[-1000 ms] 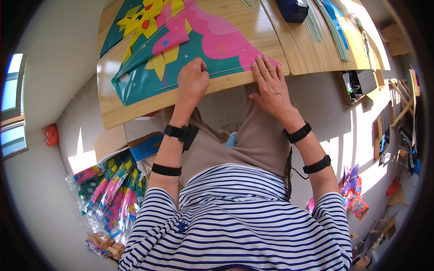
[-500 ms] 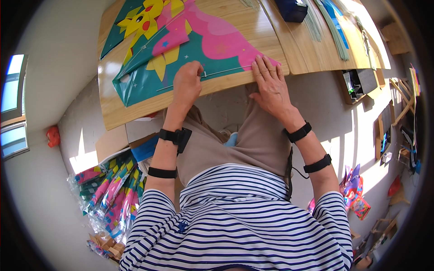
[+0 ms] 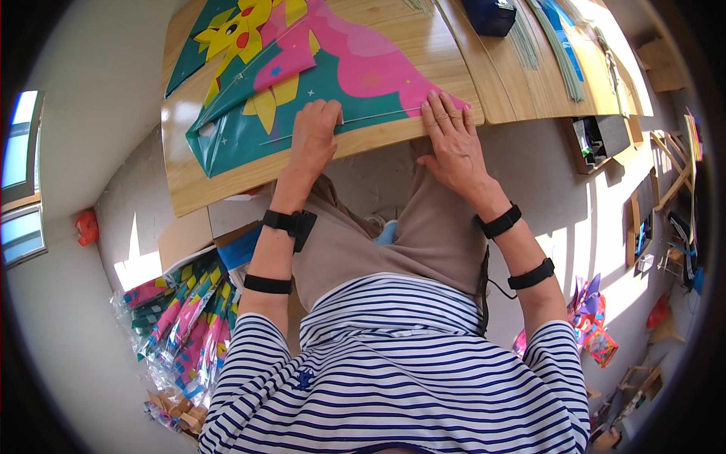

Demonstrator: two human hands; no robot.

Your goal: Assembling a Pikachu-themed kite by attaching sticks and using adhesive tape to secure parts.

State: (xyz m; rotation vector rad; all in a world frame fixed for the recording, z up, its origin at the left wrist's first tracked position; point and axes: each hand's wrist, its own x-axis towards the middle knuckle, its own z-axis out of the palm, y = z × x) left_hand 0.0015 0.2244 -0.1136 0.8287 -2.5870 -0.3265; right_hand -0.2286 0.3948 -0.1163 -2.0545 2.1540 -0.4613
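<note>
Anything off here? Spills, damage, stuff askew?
The green-and-pink printed sheet doesn't lie flat: its left part is folded over itself, with wrinkles at the near-left corner. At lower left, plastic-wrapped bundles lie in a loose, untidy heap. No spill or clear damage visible.

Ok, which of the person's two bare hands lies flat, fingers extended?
The bare right hand, fingers stretched over the pink corner of the teal-and-pink plastic sheet; the bare left hand is curled over the thin pale rod.
</note>
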